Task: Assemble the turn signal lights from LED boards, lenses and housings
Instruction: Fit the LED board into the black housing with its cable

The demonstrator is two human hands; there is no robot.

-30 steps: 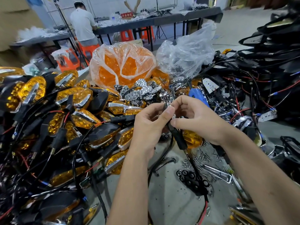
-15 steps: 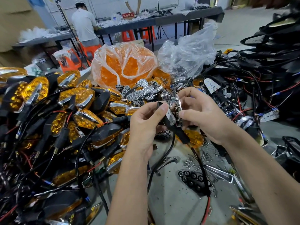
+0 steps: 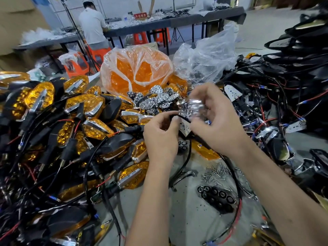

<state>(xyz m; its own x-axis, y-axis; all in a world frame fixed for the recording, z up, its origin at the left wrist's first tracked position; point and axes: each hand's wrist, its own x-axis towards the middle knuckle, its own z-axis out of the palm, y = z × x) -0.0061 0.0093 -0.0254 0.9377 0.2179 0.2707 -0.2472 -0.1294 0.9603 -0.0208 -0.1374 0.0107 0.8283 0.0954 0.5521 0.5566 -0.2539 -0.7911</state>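
Workshop clutter is crowding the grey table (image 3: 188,215) from every side, and right at its centre the action is happening: the left hand (image 3: 160,135) is pinching a black wired housing (image 3: 177,118) with the white LED board (image 3: 184,127) showing in it, while the right hand (image 3: 215,121) is curling its grip around a chrome reflector piece (image 3: 192,108) and bringing it down over the board. Both pieces are being held up off the table, just in front of the loose chrome reflectors (image 3: 156,100). The chrome piece is blurred, so its exact seating cannot be told. The risk from here, I'd say, is a skewed fit: if the reflector is going on tilted, its cups could miss the LEDs, or the black lead (image 3: 186,157) trailing down could get trapped under an edge. Below the hands, small screws (image 3: 215,174) are lying scattered beside a black insert (image 3: 217,197). Finished amber lights (image 3: 92,107) are piling up on the left, a bag of orange lenses (image 3: 136,71) is sitting behind, wired housings (image 3: 276,103) on the right. Far back, a red sign (image 3: 140,15) is showing white characters, too small to read.
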